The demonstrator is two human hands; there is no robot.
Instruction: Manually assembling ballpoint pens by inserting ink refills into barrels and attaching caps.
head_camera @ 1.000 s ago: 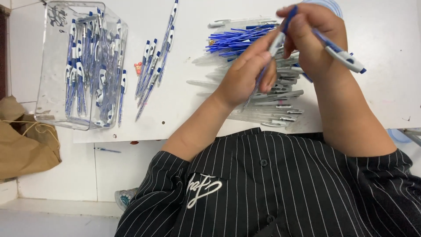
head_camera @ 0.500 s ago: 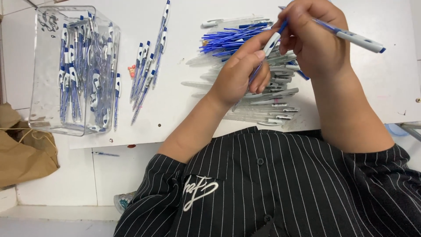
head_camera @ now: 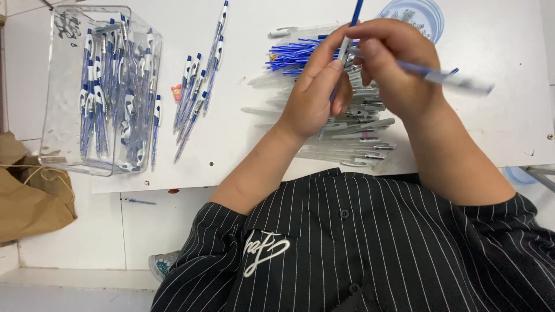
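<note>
A wide white tabletop fills the upper part of the head view, its near edge running just above the person's black pinstriped shirt. At the left end stands a clear rectangular plastic bin, loaded with finished blue-and-white pens that lie roughly lengthwise, which looks like the collecting place for done pieces. Just to its right a loose row of the same blue-and-white pens lies fanned on the table, apart from the bin. Below the left edge of the table, a crumpled brown paper bag sits on the floor.

Under both hands a stack of clear, empty pen barrels lies side by side, close to the body and within easy reach; behind it a bundle of thin blue ink refills points leftward. A round clear lid rests at the far right of the table.

The left hand is raised over the barrels, its fingers pinched together on a slim blue refill held nearly upright. The right hand is closed around a blue-and-white pen body, which sticks out to the right, blurred. The two hands touch at the fingertips, apparently so that the refill lines up with the barrel's open end. A tiny pink figurine stands between bin and pen row.
</note>
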